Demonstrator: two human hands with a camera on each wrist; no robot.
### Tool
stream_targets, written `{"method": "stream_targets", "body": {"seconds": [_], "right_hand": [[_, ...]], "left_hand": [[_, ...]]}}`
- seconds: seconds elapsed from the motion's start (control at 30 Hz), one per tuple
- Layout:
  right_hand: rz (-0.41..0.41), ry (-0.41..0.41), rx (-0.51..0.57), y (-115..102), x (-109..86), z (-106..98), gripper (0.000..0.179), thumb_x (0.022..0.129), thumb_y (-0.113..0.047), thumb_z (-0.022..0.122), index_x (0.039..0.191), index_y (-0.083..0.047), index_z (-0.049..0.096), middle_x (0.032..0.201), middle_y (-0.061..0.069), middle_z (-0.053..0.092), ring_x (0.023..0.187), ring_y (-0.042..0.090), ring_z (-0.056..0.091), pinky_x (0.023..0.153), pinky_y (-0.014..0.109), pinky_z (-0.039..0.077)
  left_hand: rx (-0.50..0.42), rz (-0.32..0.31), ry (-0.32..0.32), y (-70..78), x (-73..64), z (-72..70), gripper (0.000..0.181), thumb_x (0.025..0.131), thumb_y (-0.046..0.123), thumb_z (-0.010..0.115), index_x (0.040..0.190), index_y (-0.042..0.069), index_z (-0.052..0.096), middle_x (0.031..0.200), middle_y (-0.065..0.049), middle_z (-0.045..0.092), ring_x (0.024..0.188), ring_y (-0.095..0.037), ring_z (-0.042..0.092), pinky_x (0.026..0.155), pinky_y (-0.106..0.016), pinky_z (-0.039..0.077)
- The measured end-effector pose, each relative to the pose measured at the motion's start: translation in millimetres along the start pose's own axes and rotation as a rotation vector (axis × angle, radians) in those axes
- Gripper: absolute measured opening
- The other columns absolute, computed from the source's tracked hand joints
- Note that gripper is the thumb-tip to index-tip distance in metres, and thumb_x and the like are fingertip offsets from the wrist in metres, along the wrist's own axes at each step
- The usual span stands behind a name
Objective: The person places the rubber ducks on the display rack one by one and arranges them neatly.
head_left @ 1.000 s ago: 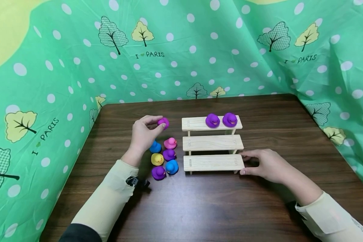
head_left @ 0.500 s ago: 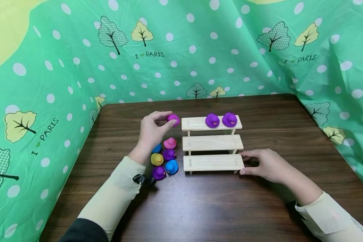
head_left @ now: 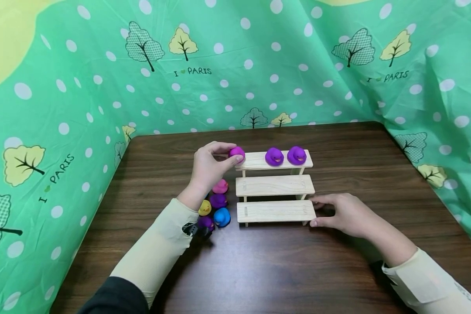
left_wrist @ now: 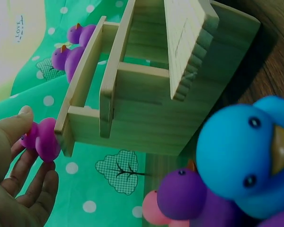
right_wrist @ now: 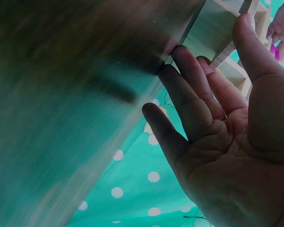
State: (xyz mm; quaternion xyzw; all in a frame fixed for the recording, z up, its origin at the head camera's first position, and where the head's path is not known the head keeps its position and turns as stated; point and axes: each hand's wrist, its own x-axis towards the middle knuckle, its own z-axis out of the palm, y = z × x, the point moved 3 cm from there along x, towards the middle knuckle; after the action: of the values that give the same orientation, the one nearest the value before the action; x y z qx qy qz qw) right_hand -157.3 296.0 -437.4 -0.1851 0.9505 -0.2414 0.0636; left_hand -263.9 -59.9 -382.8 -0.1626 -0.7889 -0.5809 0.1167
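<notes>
Magenta duck point(left_wrist: 47, 139), pinched in the left grip point(head_left: 209, 168), is just a sliver in the right-wrist view.

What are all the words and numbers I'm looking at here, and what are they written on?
"I (heart) PARIS": on the cloth, at the back.
"I (heart) PARIS": on the cloth again, further right.
"I (heart) PARIS": slanting, on the cloth's left side.
"LOVE", it seems: sideways on the cloth in the left wrist view; the rest is too blurred.
Small print on the right sleeve: too small to read.
I see no numbers I can read.
</notes>
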Motion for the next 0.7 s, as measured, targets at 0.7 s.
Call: {"method": "stream_targets", "body": {"seconds": [0.7], "right_hand": [[0.005,-0.007,0.013,-1.1,-0.4,-1.6,0.067,0.082,-0.051,0.088,0.133,-0.01,0.072,0.104,-0.009,0.076,0.108,0.025,0.071,0.093,0.056,0.056]], "left_hand": [[-0.055,0.032,-0.041,9.1,1.6,27.3,0.027,0.085,0.017,0.091,0.108,0.008,0.081,0.1,-0.003,0.073,0.089,-0.02,0.075,0.082,-0.032,0.063]]}}
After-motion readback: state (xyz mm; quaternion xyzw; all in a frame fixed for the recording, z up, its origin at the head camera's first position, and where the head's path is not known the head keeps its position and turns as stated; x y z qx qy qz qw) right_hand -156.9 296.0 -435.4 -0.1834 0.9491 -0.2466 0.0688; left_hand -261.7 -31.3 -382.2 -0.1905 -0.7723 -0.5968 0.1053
